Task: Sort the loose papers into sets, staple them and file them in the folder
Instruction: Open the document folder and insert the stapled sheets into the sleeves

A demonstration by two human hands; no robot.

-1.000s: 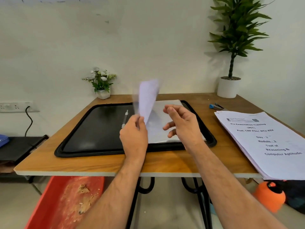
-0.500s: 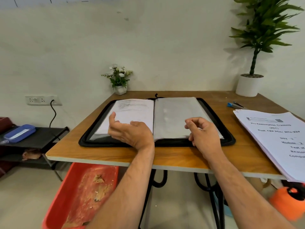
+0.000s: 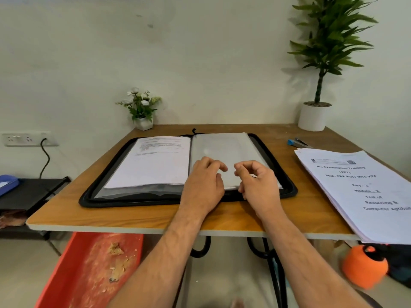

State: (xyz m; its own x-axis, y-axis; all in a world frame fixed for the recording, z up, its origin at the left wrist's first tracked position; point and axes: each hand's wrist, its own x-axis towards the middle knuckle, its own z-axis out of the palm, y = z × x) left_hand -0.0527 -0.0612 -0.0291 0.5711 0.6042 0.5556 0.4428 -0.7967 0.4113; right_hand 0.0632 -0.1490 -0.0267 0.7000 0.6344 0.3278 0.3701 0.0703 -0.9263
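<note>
- Bright, even, soft light fills the room, with no glare.
- The tall green potted plant [image 3: 327, 41] throws a faint shadow leftward on the pale plaster wall [image 3: 200, 58].
- Wide-angle bending curves the wooden desk [image 3: 133, 216] edges.
- The orange round object [image 3: 364, 266] at the near right is blurred; print on the white paper stack [image 3: 364, 192] is slightly soft.

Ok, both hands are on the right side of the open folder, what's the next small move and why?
Probably pinch the edge of the top clear sleeve on the right side and open it. Both hands, left and right, sit at its near edge holding nothing, while the paper stack and stapler wait at the right.
</note>
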